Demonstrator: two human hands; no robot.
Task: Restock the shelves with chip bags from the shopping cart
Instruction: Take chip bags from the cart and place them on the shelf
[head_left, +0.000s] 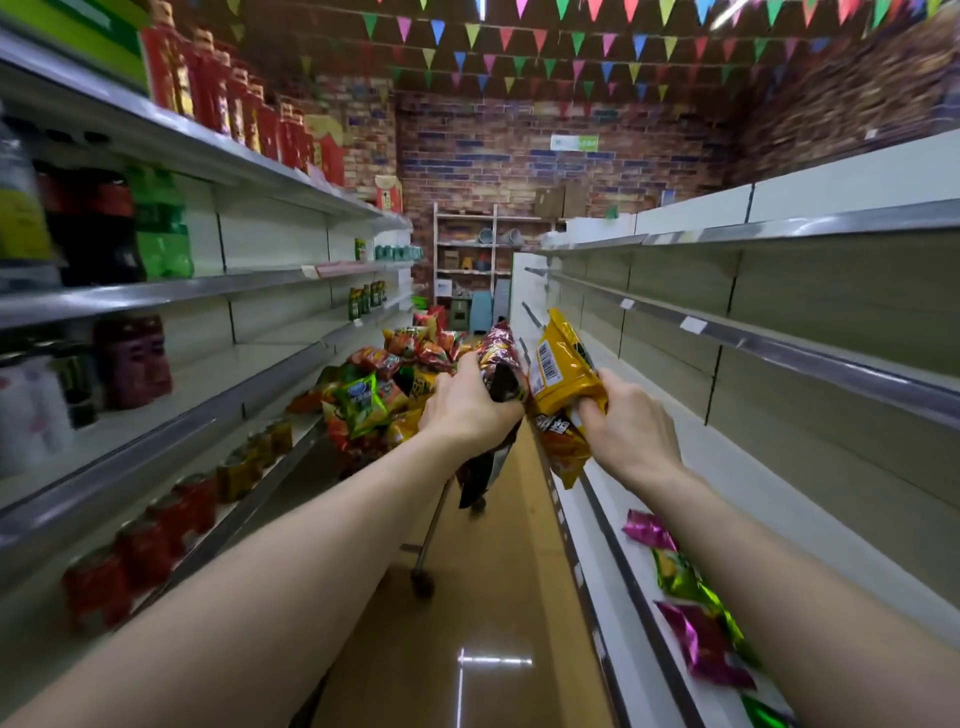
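A shopping cart (431, 540) piled with colourful chip bags (374, 395) stands in the aisle ahead of me. My left hand (467, 405) grips a dark red-and-black chip bag (498, 364) above the cart's right side. My right hand (631, 421) holds a yellow chip bag (558, 364) together with an orange-red bag (563, 447) under it, near the edge of the right-hand shelf (737, 467). Purple and green chip bags (691, 597) lie on that low shelf, partly hidden by my right forearm.
Left shelves (156, 447) carry cans (145, 545), drink bottles (156, 228) and red bottles on top. The upper shelves on the right (779, 353) hold only price tags. A brick wall with a small rack (467, 260) closes the aisle's far end. The floor is glossy brown.
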